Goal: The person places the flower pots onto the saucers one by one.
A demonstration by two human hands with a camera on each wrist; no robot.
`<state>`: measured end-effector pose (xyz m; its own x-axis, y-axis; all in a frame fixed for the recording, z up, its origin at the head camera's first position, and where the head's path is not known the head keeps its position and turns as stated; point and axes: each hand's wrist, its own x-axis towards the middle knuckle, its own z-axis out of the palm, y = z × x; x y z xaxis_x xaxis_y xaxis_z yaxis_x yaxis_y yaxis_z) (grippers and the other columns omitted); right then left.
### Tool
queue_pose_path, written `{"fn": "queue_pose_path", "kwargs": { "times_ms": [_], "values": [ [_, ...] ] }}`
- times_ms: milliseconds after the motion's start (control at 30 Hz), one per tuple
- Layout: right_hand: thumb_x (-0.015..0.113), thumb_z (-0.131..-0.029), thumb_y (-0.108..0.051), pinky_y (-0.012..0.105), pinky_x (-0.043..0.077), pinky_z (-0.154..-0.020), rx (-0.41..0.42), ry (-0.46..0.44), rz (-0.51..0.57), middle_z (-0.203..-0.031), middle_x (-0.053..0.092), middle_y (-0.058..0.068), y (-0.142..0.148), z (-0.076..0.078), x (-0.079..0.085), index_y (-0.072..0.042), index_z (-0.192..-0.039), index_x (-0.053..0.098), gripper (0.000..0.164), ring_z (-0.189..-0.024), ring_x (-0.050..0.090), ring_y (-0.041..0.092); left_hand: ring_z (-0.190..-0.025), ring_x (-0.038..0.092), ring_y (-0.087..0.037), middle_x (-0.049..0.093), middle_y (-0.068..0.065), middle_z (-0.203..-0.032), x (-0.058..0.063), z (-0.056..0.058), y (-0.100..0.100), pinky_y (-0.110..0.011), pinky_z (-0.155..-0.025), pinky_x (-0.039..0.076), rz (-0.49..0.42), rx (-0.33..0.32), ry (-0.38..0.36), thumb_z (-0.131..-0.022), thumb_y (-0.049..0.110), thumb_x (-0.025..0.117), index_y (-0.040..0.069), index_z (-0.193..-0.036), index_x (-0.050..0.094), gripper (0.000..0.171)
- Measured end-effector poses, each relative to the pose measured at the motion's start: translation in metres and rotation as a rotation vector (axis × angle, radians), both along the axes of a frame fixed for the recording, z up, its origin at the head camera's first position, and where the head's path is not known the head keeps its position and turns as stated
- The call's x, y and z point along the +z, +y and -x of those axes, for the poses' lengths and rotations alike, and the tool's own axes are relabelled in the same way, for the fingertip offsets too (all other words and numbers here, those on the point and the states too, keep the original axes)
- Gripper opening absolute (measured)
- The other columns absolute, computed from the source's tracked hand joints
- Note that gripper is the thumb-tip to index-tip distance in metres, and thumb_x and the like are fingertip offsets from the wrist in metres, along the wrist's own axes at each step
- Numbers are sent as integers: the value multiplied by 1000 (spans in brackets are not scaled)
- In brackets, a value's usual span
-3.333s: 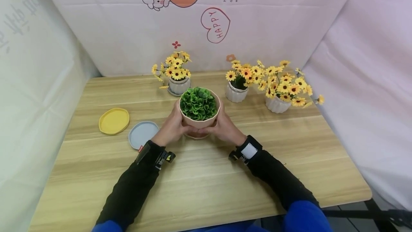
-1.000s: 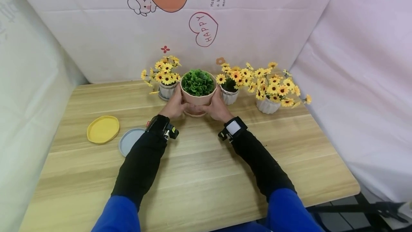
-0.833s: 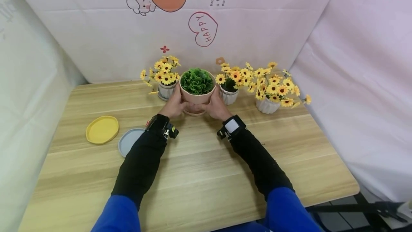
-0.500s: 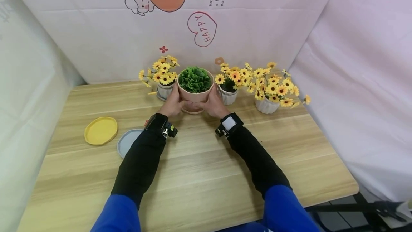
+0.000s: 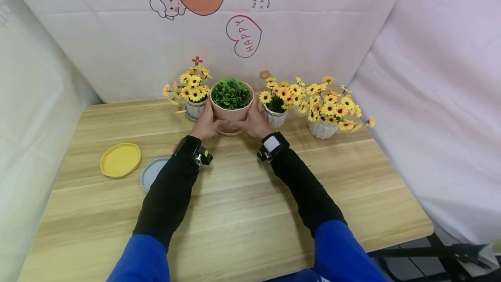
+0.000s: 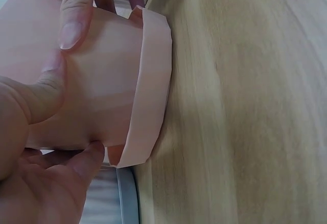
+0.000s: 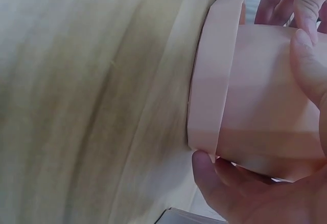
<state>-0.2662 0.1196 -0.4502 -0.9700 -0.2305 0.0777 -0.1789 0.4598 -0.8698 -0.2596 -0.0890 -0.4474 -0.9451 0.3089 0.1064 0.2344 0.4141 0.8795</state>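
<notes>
A round pink flowerpot [image 5: 232, 114] with a bushy green plant [image 5: 232, 94] stands upright toward the back of the table. My left hand [image 5: 206, 121] grips its left side and my right hand [image 5: 253, 121] its right. Both thumbs lie on the near face, tips meeting, while the fingers curl round the sides. Beneath the pot is a matching pink saucer [image 6: 150, 86], right at the tabletop in both wrist views. Close by my left fingers is a pale pot of yellow flowers [image 5: 195, 109] on a grey saucer; another pale flower pot [image 5: 275, 116] stands beside my right hand.
Further right is a third pale pot with yellow flowers [image 5: 322, 129]. A yellow plate [image 5: 120, 160] lies on the left, and a blue-grey plate [image 5: 151, 174] is partly covered by my left forearm. A white printed cloth [image 5: 313, 34] hangs behind the table [image 5: 242, 212].
Both hands have moved the pink pot back toward the cloth, then slightly left, between two flower pots. The left flower pot has shifted a little left. My head view has also shifted.
</notes>
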Motion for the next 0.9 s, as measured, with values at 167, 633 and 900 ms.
{"fn": "queue_pose_path", "kwargs": {
  "times_ms": [167,633,900],
  "values": [
    [92,-83,-21,44,29,-132,-16,-13,-17,-173,21,17,-5,6,2,-20,-166,-9,131,-160,30,31,-165,14,-32,5,-16,-178,2,5,-2,-46,-135,21,-1,18,-2,-102,3,66,12,-169,-10,102],
    [90,-86,-22,45,30,-131,-43,-53,-8,-174,22,19,-10,20,1,-21,-167,-8,127,-161,30,30,-165,14,-32,8,-19,-178,2,10,0,-45,-136,19,18,92,-29,-104,10,65,9,-170,-4,96],
    [91,-85,-32,47,26,-133,-47,-46,-44,-177,14,17,-11,7,7,-19,-168,-13,133,-163,23,31,-163,21,-36,13,-24,-176,8,-4,-14,-46,-135,23,69,60,-27,-104,19,67,4,-169,-3,97]
  ]
}}
